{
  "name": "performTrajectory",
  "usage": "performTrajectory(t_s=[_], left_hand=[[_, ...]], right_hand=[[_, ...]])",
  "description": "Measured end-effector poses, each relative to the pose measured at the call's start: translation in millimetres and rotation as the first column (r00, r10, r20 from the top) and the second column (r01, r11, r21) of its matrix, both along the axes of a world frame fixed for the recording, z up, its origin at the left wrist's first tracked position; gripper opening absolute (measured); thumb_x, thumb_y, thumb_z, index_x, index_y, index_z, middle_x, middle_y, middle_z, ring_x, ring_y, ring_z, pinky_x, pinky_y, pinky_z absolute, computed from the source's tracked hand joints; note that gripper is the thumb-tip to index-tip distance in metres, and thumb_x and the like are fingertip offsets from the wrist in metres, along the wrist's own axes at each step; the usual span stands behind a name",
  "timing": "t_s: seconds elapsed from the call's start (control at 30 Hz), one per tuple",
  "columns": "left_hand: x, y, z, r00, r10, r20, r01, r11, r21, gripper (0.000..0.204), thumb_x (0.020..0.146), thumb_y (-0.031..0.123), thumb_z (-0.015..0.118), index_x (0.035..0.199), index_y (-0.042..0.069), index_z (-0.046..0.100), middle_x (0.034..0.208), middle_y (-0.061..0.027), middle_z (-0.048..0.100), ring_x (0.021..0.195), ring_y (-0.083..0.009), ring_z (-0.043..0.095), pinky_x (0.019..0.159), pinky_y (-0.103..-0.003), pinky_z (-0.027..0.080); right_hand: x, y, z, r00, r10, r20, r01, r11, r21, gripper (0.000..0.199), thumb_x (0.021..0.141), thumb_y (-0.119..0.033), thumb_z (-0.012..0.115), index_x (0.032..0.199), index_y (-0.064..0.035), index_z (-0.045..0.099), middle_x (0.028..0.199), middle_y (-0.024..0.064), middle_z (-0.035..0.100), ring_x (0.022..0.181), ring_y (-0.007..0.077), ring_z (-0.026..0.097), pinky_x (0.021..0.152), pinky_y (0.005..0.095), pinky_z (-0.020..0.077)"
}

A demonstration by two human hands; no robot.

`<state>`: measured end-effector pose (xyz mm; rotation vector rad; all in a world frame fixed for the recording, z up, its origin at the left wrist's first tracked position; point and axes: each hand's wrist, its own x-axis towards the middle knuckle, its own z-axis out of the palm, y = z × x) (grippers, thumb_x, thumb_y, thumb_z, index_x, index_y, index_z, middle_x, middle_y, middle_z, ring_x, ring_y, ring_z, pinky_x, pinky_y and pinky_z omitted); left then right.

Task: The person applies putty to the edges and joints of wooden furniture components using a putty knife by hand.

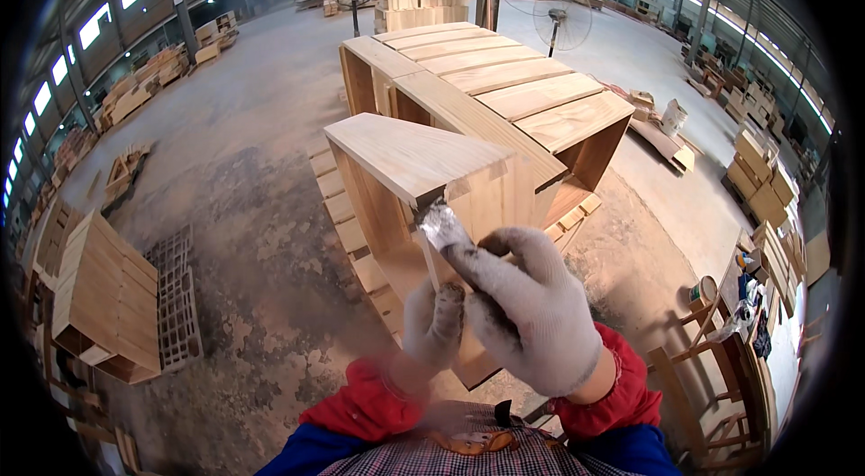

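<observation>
My right hand (541, 314), in a white knit glove with darkened fingertips, is closed around a putty knife (443, 228). The knife's broad, smeared metal blade points up and away, at the near top corner of a pale wooden drawer box (396, 147). A dark patch shows at that corner beside the blade. Just left of it, my gloved left hand (432, 327) is closed, with its thumb upward. A thin pale strip rises from those fingers along the box's near edge; I cannot make out whether it is held or part of the box.
Behind the box stands a larger slatted wooden stack (487, 70) on a pallet (338, 205). More wooden boxes (108, 296) lie at left beside a grey plastic pallet (176, 296). A pedestal fan (556, 18) stands far back. At right is a cluttered workbench (748, 332).
</observation>
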<state>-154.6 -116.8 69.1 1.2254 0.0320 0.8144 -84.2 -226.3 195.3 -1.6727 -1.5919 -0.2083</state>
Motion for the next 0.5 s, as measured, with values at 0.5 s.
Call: performTrajectory(t_s=[0.5], left_hand=[[-3.5,0.0,9.9,0.996,0.084,0.012,-0.085,0.995,0.055,0.042,0.097,0.036,0.039,0.113,-0.001,0.052,0.075,0.0080,0.049,0.063,-0.0008,0.041,0.055,-0.017,0.032]], right_hand=[[18.0,26.3,-8.6,0.997,-0.065,0.035,0.055,0.972,0.227,0.038,0.078,-0.004,0.060,0.116,-0.0046,0.057,0.103,0.0162,0.052,0.074,0.0275,0.061,0.061,0.0347,0.0500]])
